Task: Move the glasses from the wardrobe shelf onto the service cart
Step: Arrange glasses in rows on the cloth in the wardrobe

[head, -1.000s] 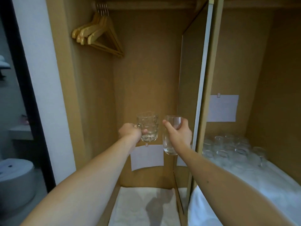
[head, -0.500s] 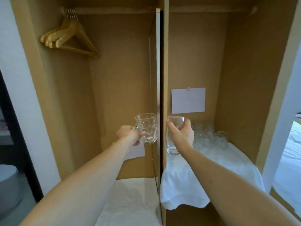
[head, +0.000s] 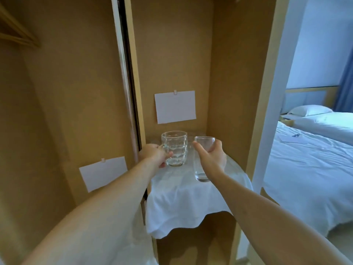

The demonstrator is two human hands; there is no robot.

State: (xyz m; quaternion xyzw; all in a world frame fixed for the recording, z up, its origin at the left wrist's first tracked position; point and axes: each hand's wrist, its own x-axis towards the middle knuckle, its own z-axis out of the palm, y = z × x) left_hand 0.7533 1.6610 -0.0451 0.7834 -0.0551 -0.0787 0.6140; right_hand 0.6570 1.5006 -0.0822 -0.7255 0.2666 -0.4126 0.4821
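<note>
1. Holding a glass mug point(head: 174, 148) by its handle, the left hand point(head: 155, 154) has its fingers curled tight around that handle. The mug is clear, has round dimples on its side and stands upright in the air.
2. The right hand point(head: 210, 156) holds a tall plain glass point(head: 202, 159). The thumb is on the left side of the glass near the rim and the fingers wrap around the right side. The glass is upright, and its bottom hangs lower than the hand.
3. Both glasses are up in the air, side by side, in front of the wardrobe shelf point(head: 191, 197). The mug and the tall glass are close together but do not touch.
4. A white cloth point(head: 183, 211) covers the shelf and hangs down over its front edge.
5. More glasses seem to stand at the back of the shelf, behind the mug, but they are too faint to count.
6. A white sheet of paper point(head: 175, 107) is stuck on the brown back wall above the shelf. Another white paper point(head: 104, 173) is on the wall of the left part of the wardrobe.
7. Wooden hangers point(head: 17, 33) show at the top left corner.
8. A bed point(head: 309, 169) with white sheets and a pillow point(head: 310, 109) is off to the right, past the wardrobe side.
</note>
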